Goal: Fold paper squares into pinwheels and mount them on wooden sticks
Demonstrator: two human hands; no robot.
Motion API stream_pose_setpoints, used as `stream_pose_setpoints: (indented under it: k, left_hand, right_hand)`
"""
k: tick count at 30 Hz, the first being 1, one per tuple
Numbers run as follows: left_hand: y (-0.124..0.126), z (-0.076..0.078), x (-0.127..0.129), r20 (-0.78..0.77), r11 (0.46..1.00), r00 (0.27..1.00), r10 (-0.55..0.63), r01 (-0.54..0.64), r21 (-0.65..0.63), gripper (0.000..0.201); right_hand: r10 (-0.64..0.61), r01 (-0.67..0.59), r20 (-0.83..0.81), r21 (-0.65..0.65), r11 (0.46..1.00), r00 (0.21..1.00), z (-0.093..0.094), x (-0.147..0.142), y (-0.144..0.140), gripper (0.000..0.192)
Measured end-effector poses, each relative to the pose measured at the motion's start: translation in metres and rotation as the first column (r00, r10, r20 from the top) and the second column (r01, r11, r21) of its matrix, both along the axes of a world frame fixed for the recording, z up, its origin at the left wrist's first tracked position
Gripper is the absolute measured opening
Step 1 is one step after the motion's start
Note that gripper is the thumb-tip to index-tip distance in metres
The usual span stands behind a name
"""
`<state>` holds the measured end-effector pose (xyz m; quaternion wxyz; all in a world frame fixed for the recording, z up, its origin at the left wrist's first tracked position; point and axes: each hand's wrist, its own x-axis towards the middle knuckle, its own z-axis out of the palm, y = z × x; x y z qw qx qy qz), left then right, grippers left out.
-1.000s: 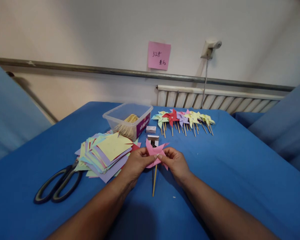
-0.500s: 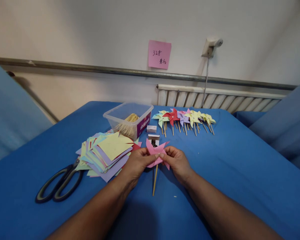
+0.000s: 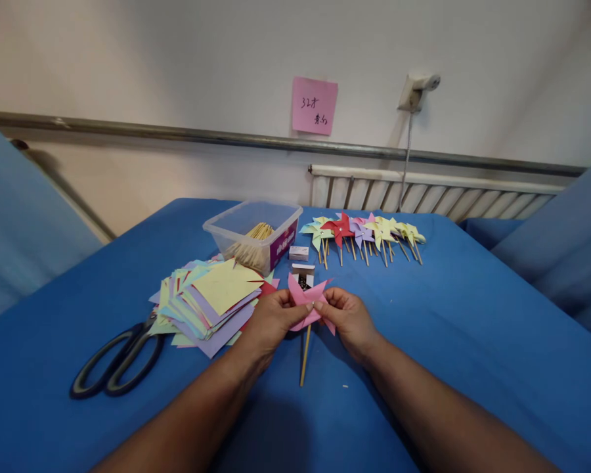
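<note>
A pink paper pinwheel (image 3: 301, 295) on a wooden stick (image 3: 305, 355) is held between both hands just above the blue cloth. My left hand (image 3: 270, 321) pinches its left side. My right hand (image 3: 349, 319) pinches its centre from the right. The stick points down toward me. Directly behind the pinwheel lies a small open box of pins (image 3: 303, 275), partly hidden by the paper.
A stack of coloured paper squares (image 3: 209, 299) and black scissors (image 3: 114, 362) lie left of my hands. A clear tub of wooden sticks (image 3: 252, 235) and a small box (image 3: 299, 253) sit behind. Several finished pinwheels (image 3: 362, 232) lie in a row at the back. The blue table (image 3: 473, 341) ends near a wall.
Both hands stay on the pink pinwheel with almost no movement. The view has shifted very slightly.
</note>
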<state>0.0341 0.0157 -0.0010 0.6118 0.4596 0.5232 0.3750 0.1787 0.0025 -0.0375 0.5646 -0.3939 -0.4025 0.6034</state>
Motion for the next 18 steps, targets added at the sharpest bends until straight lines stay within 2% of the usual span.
stream_pose_setpoints:
  k: [5,13,18]
  left_hand:
    - [-0.001,0.0013,-0.0007,0.028,1.0,1.0,0.005,-0.005,-0.003,0.038]
    - [-0.0029,0.0049,-0.0013,0.244,0.992,0.968,-0.054,0.08,-0.095,0.023]
    - [-0.0011,0.0021,-0.0012,0.271,0.995,0.96,-0.064,0.082,-0.055,0.023]
  right_hand:
    - [0.007,-0.007,-0.033,-0.006,1.0,0.999,-0.0006,0.0001,-0.0011,0.027]
    - [0.008,-0.017,-0.235,-0.035,0.999,0.972,0.0036,0.0015,-0.0041,0.034]
    - [-0.006,-0.013,-0.241,-0.079,0.997,0.971,0.0061,0.0001,-0.0041,0.034]
